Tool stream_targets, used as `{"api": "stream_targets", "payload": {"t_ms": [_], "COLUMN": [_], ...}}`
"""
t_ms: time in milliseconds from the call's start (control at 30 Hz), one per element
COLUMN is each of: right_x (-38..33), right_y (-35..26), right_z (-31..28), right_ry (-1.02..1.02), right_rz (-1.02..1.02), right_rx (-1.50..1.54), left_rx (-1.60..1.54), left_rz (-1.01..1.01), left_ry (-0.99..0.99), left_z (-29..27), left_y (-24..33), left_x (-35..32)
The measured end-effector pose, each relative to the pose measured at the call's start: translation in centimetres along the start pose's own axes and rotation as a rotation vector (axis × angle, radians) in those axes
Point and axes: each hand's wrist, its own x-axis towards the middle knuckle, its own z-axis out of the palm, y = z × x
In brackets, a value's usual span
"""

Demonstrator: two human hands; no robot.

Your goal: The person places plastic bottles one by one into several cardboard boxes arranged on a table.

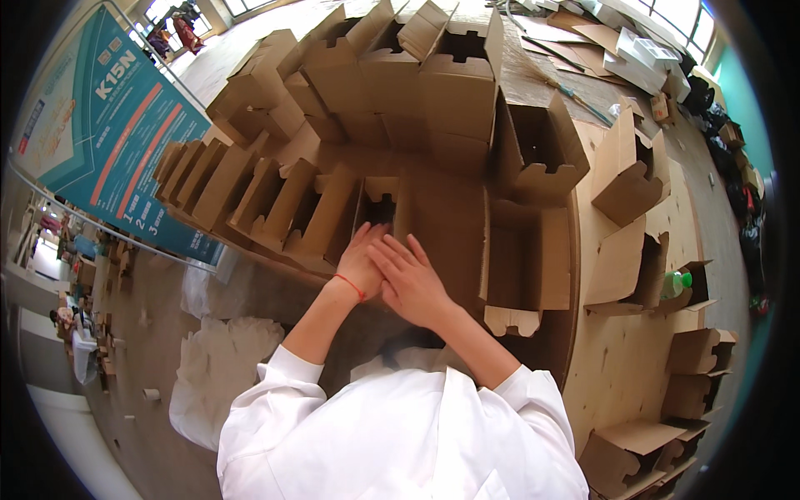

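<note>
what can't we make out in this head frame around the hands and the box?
- Left hand: fingertips hidden in the head view, partly by the right hand lying over it; grip unclear.
- Cardboard box under the hands: its inside is in shadow, contents unreadable.
- Green-capped bottle: mostly hidden behind a box flap.
- Far boxes at the top: cut off by the fisheye rim.

Stacked folded cardboard boxes [392, 67] at the far side of the surface [617, 375]; a green-capped bottle [677, 283] in a box at right. Teal banner [108, 125] at left, white sheeting [212, 367] on the floor, flat cardboard sheets [583, 33] beyond.
</note>
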Motion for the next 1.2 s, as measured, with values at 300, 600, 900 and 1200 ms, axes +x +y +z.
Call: {"api": "stream_targets", "payload": {"t_ms": [300, 600, 900, 1200], "right_x": [-2.9, -4.0, -3.8, -3.7], "right_y": [3.3, 2.9, 2.7, 3.2], "right_z": [0.3, 2.1, 3.0, 3.5], "right_ry": [-0.007, -0.008, 0.0, -0.013], "right_rz": [0.226, 0.144, 0.17, 0.222], "right_rx": [-0.172, -0.11, -0.087, -0.089], "left_rx": [-0.299, -0.335, -0.548, -1.279], "left_rz": [-0.165, -0.165, -0.599, -0.961], "left_ry": [-0.039, -0.82, -0.886, -0.373], "left_z": [-4.5, -2.8, 11.6, 10.2], "left_y": [1.2, -0.2, -1.7, -2.5], "left_x": [-1.1, 1.7, 7.3, 5.0]}}
